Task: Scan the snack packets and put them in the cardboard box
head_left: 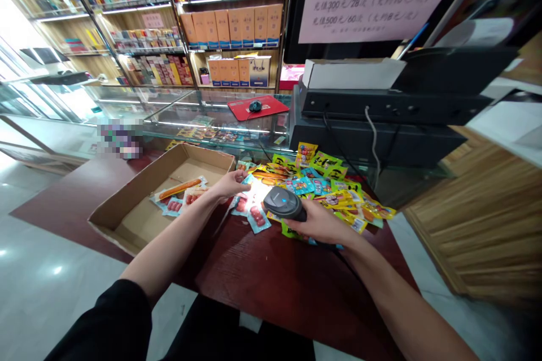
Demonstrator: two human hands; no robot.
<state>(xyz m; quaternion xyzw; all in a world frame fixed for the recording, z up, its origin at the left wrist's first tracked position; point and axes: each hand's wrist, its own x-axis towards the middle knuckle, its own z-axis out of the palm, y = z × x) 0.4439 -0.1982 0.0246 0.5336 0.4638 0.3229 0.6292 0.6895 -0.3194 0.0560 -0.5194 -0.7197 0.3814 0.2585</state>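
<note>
My right hand [319, 221] is wrapped round a black handheld barcode scanner [283, 202]. Bright light from the scanner falls on the packets to its left. The fingers of my left hand [231, 185] pinch a light-blue snack packet [249, 181] at the edge of that glare, which washes out part of it. Just below lie clear-and-blue packets of small reddish sausages [257, 217]. Behind and to the right of the scanner spreads a heap of yellow, green and blue snack packets [334, 197].
An open cardboard box [122, 203] on the left holds several sausage packets [180, 194]. All this rests on a dark red table [271, 276]. Behind stand a glass counter [186, 107] with a mouse [255, 106], and black equipment [381, 135] with cables.
</note>
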